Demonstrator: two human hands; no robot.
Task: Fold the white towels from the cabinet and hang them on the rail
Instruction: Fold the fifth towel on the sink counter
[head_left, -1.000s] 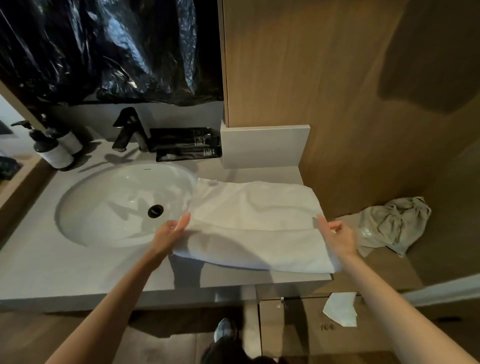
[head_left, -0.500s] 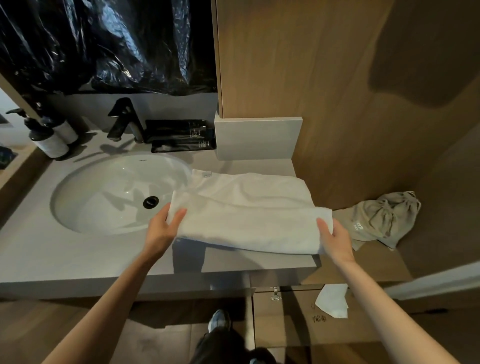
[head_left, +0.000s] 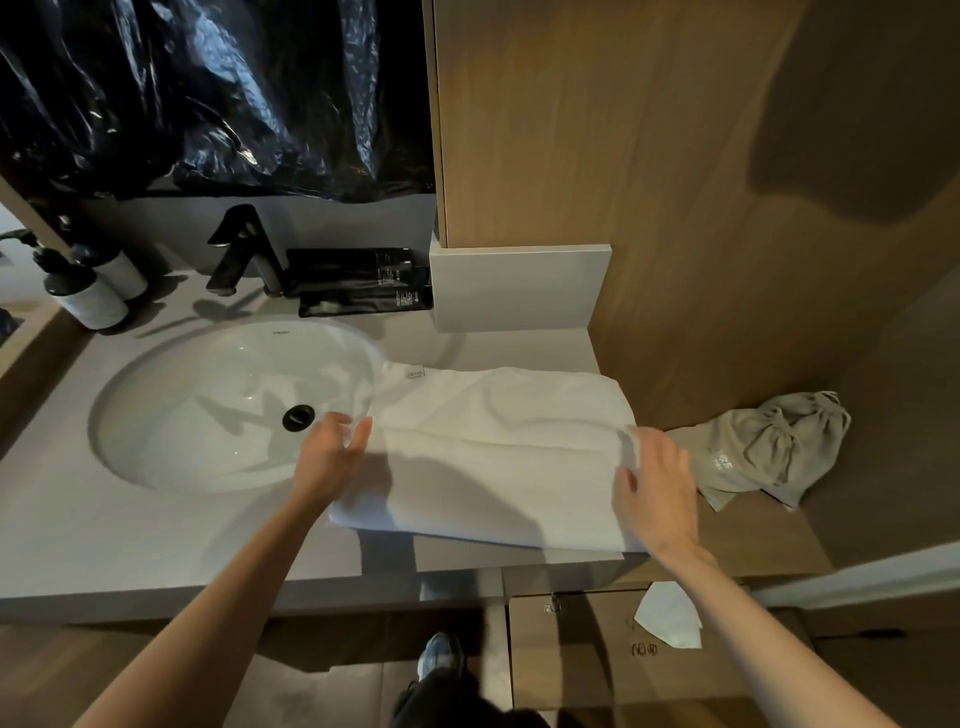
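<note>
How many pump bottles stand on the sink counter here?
2. The front pump bottle stands at the far-left corner of the counter, left of the faucet; the rear pump bottle is right behind it. Others may lie beyond the left frame edge.

This is a bathroom vanity. A round white sink (head_left: 182, 431) with a black drain (head_left: 298, 417) is set into a pale grey counter (head_left: 104, 535), and a matte black faucet (head_left: 241, 249) stands behind it. Two pump bottles (head_left: 85, 299) sit at the far left corner. Matching black toiletry packets (head_left: 358, 280) lie stacked beside the faucet – the sort of set laid out in a guest room. A white towel (head_left: 498, 457) lies on the counter. Warm wood panelling (head_left: 649, 156) lines the wall, and wooden cabinet fronts (head_left: 571, 665) sit below. Above the sink hangs a black plastic sheet (head_left: 208, 88); whatever it covers cannot be seen.
</note>
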